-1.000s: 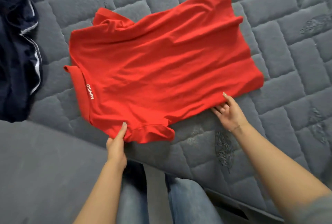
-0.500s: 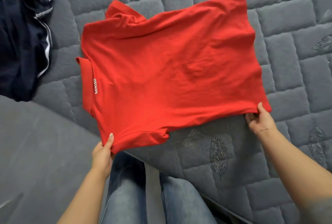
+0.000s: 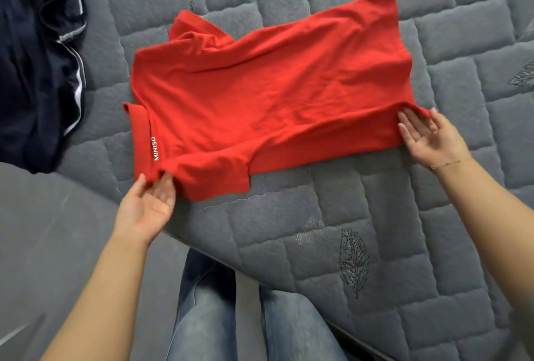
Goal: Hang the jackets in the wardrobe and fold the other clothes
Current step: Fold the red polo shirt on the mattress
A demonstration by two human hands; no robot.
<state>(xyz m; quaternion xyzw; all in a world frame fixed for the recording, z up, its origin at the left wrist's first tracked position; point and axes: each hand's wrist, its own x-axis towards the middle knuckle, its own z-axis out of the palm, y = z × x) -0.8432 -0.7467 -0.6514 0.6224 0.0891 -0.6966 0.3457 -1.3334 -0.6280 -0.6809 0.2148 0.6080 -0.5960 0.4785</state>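
A red shirt (image 3: 268,100) with a white "MINISO" print near its collar lies flat on the grey quilted mattress (image 3: 361,216). Its near long edge is folded over onto the body, with a sleeve lying on top. My left hand (image 3: 144,204) is palm up at the near collar-side corner, its straight fingertips touching the fold. At the near hem corner my right hand (image 3: 427,138) is also palm up, fingers straight and resting on the fabric edge. Neither hand visibly grips the cloth.
A dark navy garment with white stripes (image 3: 37,71) is bunched at the far left of the mattress. The mattress edge runs diagonally in front of me, with my jeans-clad legs (image 3: 245,317) below it and a grey surface (image 3: 43,245) at the lower left.
Both hands lifted the near edge of the red shirt and turned it over onto the body. Their grip has loosened to open palms. The shirt now looks narrower.
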